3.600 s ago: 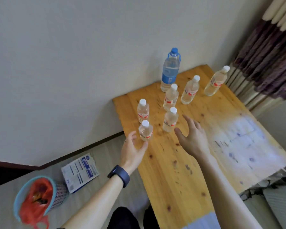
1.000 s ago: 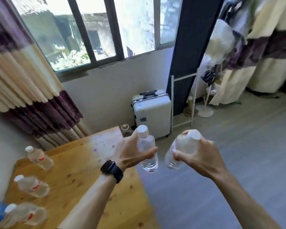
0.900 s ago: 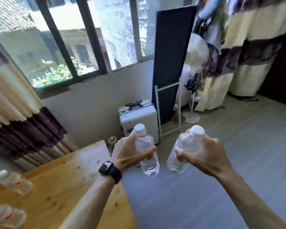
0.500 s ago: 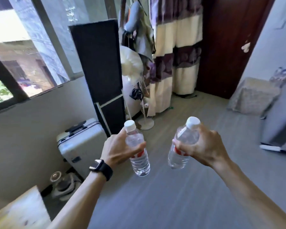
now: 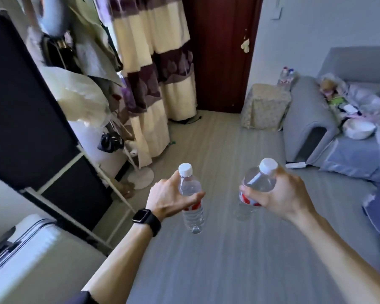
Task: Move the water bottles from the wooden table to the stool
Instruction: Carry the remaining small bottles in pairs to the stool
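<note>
Showing a white screw cap and a red-and-white label, one small clear plastic water bottle (image 5: 193,218) is gripped upright around its middle by the left hand (image 5: 169,198), a black smartwatch (image 5: 146,218) being worn on that wrist. A second water bottle (image 5: 259,183) of the same kind is clasped just below its shoulder by the right hand (image 5: 281,196) and is tilted, cap up and to the right. Both are held in the air above the grey floor (image 5: 217,270). A cloth-covered stool (image 5: 266,106) is seen well ahead, beside the grey sofa (image 5: 309,119).
</note>
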{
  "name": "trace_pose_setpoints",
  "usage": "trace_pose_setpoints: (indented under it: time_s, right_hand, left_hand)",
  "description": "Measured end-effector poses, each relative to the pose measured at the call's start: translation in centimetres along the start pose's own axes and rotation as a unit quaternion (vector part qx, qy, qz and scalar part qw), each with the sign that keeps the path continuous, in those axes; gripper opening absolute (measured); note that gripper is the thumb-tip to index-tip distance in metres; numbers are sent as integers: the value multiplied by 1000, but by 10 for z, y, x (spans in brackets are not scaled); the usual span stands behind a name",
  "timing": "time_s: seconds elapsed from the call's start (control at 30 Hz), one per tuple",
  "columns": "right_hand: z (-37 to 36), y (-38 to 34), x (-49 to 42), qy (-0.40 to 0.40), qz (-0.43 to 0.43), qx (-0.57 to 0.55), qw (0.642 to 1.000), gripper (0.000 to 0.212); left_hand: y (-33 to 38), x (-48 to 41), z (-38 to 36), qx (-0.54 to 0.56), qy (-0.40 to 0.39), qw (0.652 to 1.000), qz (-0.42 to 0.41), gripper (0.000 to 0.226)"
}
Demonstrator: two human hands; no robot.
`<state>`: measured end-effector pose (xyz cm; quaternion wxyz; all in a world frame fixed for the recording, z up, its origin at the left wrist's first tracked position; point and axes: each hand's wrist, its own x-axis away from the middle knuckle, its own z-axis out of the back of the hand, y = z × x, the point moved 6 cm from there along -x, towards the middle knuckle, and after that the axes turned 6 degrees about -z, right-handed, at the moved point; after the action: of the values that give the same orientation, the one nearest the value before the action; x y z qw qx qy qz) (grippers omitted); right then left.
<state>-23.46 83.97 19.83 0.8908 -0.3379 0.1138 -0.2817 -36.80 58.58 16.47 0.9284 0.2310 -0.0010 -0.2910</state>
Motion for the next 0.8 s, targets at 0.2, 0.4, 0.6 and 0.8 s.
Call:
trace_pose_setpoints:
  time_s: [0.2,0.4,0.6,0.8]
  right_hand:
    - [-5,34,-82,23,-87,9,996,48]
    - [-19,76,-192,18,-133,19,991,53]
    - [-7,96,-335,6,-138,20,990,51]
    - [5,102,-483,15,-133,15,991,55]
  left_hand:
    - [-1,-125,-41,1,-49,998,-50,76]
    - [3,-253,-97,-2,-101,993,-69,73]
    - [9,-398,-114,-6,-93,995,-43,66]
    - [5,-540,-121,1,-75,997,-25,74]
